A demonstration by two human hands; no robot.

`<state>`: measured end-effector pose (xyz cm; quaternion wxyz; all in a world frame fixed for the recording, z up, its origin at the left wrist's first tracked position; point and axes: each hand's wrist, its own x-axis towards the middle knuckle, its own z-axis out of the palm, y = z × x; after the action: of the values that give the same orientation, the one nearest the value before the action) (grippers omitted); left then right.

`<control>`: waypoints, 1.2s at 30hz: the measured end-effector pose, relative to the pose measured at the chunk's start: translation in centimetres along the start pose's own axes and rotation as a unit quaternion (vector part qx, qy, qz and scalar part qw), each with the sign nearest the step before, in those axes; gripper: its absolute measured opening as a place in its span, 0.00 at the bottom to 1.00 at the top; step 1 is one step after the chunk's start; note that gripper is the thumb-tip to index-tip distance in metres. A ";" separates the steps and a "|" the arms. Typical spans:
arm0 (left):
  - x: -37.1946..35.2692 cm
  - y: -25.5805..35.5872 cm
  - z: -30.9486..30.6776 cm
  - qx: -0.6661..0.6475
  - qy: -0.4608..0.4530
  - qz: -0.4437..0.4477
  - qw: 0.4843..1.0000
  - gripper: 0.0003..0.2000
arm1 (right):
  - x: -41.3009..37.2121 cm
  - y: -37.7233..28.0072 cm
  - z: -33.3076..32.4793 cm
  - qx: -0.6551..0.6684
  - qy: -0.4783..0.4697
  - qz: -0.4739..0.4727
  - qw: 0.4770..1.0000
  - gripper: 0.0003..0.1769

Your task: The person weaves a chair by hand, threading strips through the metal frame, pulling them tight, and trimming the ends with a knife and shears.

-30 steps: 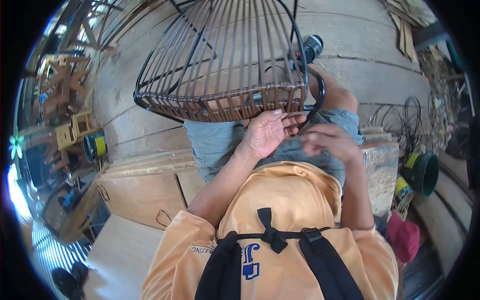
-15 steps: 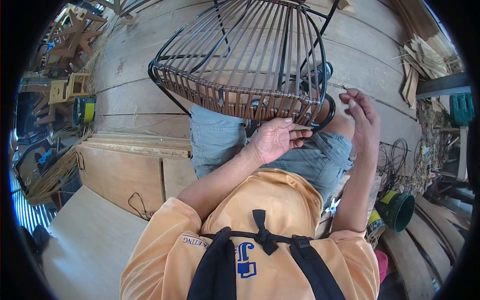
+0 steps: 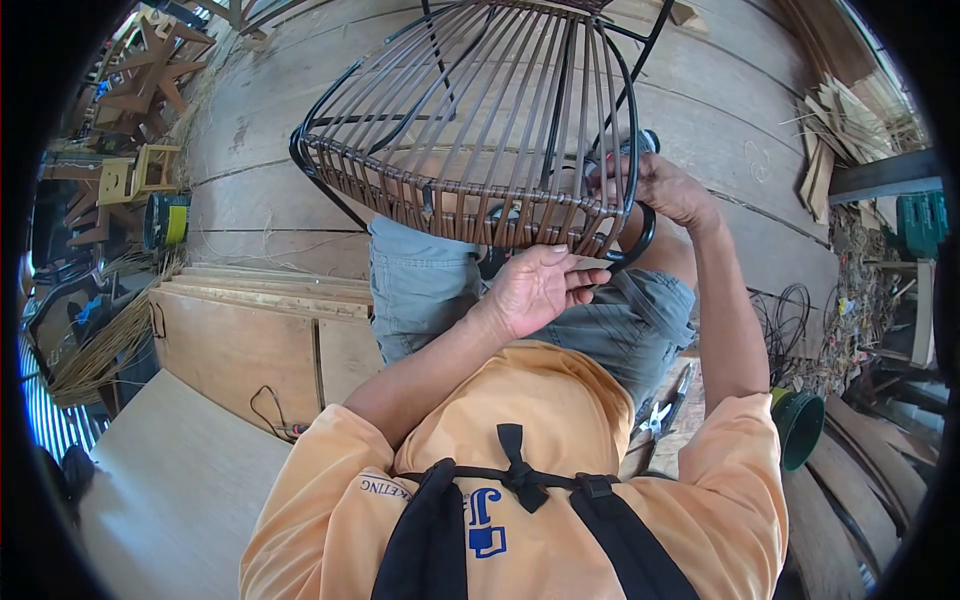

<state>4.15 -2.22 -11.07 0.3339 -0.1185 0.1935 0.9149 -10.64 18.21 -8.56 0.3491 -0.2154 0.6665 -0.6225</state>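
brown rods (image 3: 455, 205), curved black frame (image 3: 299, 152); left hand (image 3: 531, 288), right hand (image 3: 672, 188) at edge

Even, moderate light covers the plank floor (image 3: 260, 130); bluish-white glare streaks the corrugated sheet (image 3: 60, 425) at far left, a pale sheen washes the plywood panel (image 3: 180, 480), and fisheye curvature bends the outer areas towards black corners
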 end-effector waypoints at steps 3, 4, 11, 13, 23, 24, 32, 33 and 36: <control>-0.3 0.1 0.5 -0.002 0.001 0.005 1.000 0.18 | 0.8 1.4 -0.4 -0.164 0.023 0.027 0.986 0.18; -0.3 0.1 0.4 -0.004 0.002 0.005 1.000 0.18 | 0.6 0.9 -0.1 -0.155 0.016 0.028 0.987 0.18; -0.2 0.1 0.0 -0.015 -0.011 -0.007 1.000 0.16 | 1.8 0.3 0.1 -0.160 -0.015 0.030 0.987 0.20; -0.2 0.2 -0.1 -0.014 -0.011 -0.009 1.000 0.14 | 2.1 1.4 -0.4 -0.241 -0.029 -0.057 0.968 0.21; -0.3 0.4 0.9 0.030 0.022 0.001 0.999 0.14 | 0.5 0.5 1.3 0.132 0.045 -0.045 0.989 0.11; -0.3 0.3 1.1 0.039 0.032 0.004 0.999 0.15 | 0.5 0.9 1.6 0.141 0.057 -0.054 0.987 0.11; -0.6 0.1 1.0 0.050 0.076 -0.007 0.996 0.17 | 0.7 0.5 1.8 0.078 0.096 0.016 0.992 0.11; -0.6 0.0 0.9 0.045 0.071 -0.009 0.996 0.17 | 0.3 -0.2 1.8 0.055 0.089 0.030 0.994 0.11; -0.5 -0.2 0.3 -0.002 0.038 -0.012 0.999 0.17 | -0.1 -0.9 1.4 -0.037 0.044 -0.009 0.998 0.10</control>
<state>4.60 -2.20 -10.69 0.3368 -0.1561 0.2029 0.9061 -9.73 17.21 -7.68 0.3061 -0.2066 0.7018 -0.6092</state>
